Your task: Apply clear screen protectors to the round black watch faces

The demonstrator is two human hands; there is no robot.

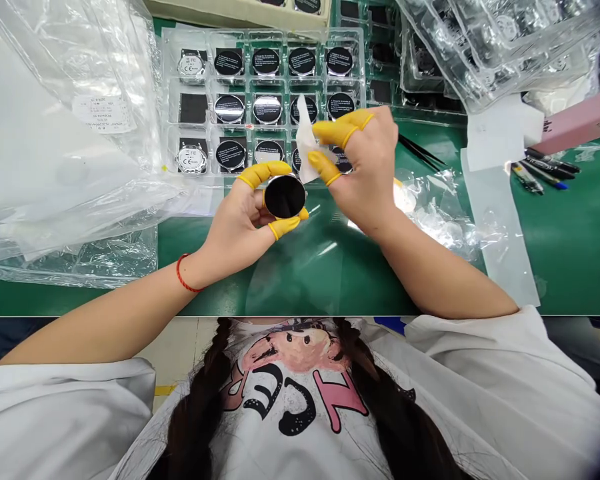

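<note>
A green work mat (pixel 570 267) carries a clear plastic blister tray (pixel 166 100) of round watches, some showing black faces and others printed backs; loose plastic bags (pixel 55 133) lie to the left, with black tweezers (pixel 423 150) and marker pens (pixel 545 167) to the right; the left hand (pixel 235 223), a red string bracelet (pixel 183 275) at its wrist, pinches a round black-faced watch (pixel 285 197) by the rim between fingertips in yellow finger cots (pixel 263 172); the watch sits at the tips, face up, clear of the palm; the right hand (pixel 365 173) pinches a white wipe (pixel 305 140) between thumb and fingertips; its lower end is just at the watch's upper edge, though contact is hard to tell from this angle.
</note>
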